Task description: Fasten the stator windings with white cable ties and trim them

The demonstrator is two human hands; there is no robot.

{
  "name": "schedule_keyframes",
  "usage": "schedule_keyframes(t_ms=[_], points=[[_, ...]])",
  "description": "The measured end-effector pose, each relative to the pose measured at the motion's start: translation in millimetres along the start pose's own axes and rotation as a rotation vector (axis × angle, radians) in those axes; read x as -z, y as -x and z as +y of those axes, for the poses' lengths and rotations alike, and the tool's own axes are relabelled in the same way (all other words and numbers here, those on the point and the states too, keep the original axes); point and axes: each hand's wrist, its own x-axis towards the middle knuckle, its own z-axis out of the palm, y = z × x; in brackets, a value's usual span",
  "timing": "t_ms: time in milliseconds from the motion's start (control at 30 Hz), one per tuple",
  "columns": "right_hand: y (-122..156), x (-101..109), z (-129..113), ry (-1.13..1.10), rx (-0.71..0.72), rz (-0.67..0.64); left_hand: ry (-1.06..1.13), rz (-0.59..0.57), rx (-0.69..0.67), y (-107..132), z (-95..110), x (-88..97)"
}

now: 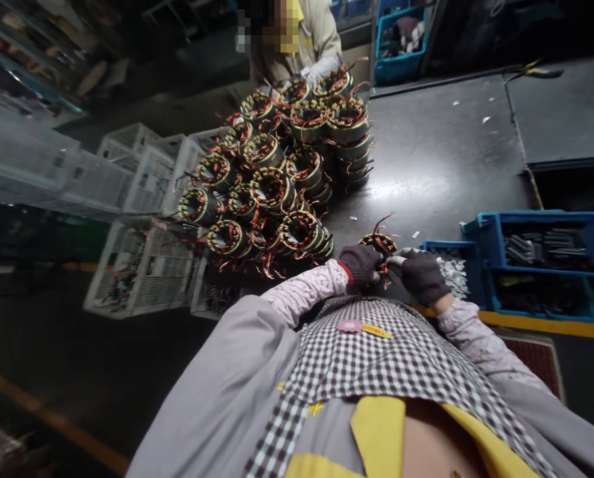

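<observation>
Both my hands wear dark gloves and meet near the table's front edge. My left hand is closed on a small motor stator with copper windings and red wire ends. My right hand is closed round a light-coloured tool or piece I cannot make out, its tip touching the stator. A big heap of similar stators, stacked in columns, fills the table to the left and beyond my hands.
The dark worktable carries small white scraps. Blue bins stand at the right, one with white bits. White wire crates sit left. Another person in a beige jacket works at the far side of the heap.
</observation>
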Motion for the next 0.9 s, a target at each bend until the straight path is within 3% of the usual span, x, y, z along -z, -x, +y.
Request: schedule_keyframes(t_ms=[200,367,533,733,900], points=[[-12,-23,14,-0.268,-0.146,0.111,0.015,0.034,0.030,8,2,-3.1],[-10,-25,19,-0.354,-0.165,0.173,0.039,0.035,0.032,2,-3,-0.1],[-6,-15,18,-0.287,-0.167,0.223,0.019,0.012,0.005,2,-1,2.8],[-1,-9,16,-0.170,-0.169,0.218,-0.018,0.145,0.018,16,14,-13.2],[-2,-2,11,-0.041,-0.142,0.132,-0.016,0.178,0.120,-7,35,-34.0]])
